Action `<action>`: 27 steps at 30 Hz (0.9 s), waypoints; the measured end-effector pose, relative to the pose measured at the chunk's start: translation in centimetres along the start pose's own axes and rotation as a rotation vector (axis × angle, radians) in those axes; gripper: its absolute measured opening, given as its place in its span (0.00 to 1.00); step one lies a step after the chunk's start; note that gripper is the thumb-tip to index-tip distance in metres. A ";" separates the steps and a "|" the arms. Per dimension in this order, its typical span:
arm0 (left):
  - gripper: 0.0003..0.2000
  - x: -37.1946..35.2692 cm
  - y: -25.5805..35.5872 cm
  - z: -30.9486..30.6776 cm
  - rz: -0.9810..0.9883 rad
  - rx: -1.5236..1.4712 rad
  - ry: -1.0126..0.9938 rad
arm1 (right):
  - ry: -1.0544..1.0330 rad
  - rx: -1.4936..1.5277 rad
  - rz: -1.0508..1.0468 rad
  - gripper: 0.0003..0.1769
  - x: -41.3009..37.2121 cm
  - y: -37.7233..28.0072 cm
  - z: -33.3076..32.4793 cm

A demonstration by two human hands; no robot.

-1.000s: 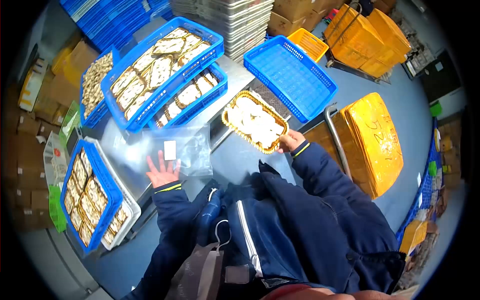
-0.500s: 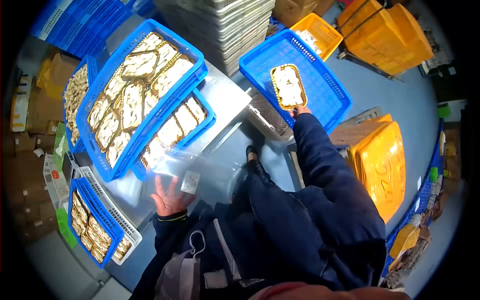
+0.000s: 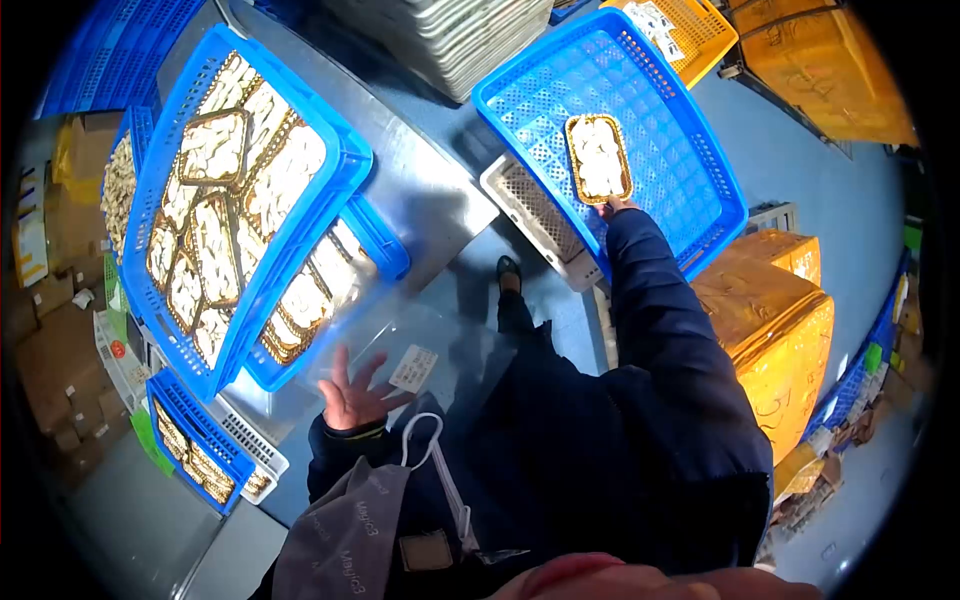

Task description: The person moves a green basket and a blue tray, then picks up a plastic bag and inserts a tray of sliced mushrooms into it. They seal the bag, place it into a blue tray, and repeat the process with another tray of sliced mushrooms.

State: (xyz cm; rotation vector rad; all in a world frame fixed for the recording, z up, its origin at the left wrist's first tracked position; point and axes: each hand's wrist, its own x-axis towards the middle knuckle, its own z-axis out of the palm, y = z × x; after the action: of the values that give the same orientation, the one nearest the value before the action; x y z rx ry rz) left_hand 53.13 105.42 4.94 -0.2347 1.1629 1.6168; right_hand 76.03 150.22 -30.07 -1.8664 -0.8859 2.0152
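- The right hand (image 3: 615, 207) reaches out to the far side, its fingers pinched on the near end of 1 pack (image 3: 600, 158). The sleeve and the angle hide part of the grip, so I cannot tell how the thumb sits.
- The pack is gold-rimmed, filled with pale pieces, and it faces up within the outline of a blue crate (image 3: 665, 140). From where I stand I cannot tell if its underside touches the crate's floor.
- The left hand (image 3: 358, 396) hangs low near the body, palm up, fingers spread and grasping nothing that I can see. A white label (image 3: 413, 369) on clear film shows just beside the fingertips; contact is hard to judge.
- To my eye the step in hand is placing: 1 pack being put into the crate.
- The next move, I judge, calls for a level pack, a soft set-down and then a clean loosening of the right fingers, without dragging the rim. The left hand seems to have no part in it.
- Across the steel table (image 3: 440, 185), a full crate (image 3: 285, 270) holds many like packs, some lying on top of others, and a lower crate (image 3: 385, 245) with more packs shows from under it.
- A grey crate (image 3: 530, 215) sits under the near edge of the blue one.
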 end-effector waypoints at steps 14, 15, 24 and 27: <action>0.33 2.2 2.2 0.6 0.158 -0.134 -0.136 | -0.358 -0.352 -1.040 0.27 -32.8 -4.5 10.6; 0.32 1.7 2.3 0.3 0.144 -0.177 -0.089 | -0.445 -0.702 -1.507 0.31 -36.3 -4.7 10.9; 0.34 -4.0 2.4 -3.6 0.104 -0.149 -0.409 | -0.522 -1.034 -1.846 0.25 -50.6 3.3 12.3; 0.39 -5.5 2.3 -3.4 0.104 -0.160 -0.356 | -0.400 -0.619 -1.138 0.11 -52.2 6.8 13.7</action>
State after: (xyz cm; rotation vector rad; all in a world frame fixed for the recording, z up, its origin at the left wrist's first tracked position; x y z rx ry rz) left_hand 52.10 99.40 8.11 0.0141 0.7859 1.7597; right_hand 71.82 111.72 8.19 -0.6835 -2.1995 1.3907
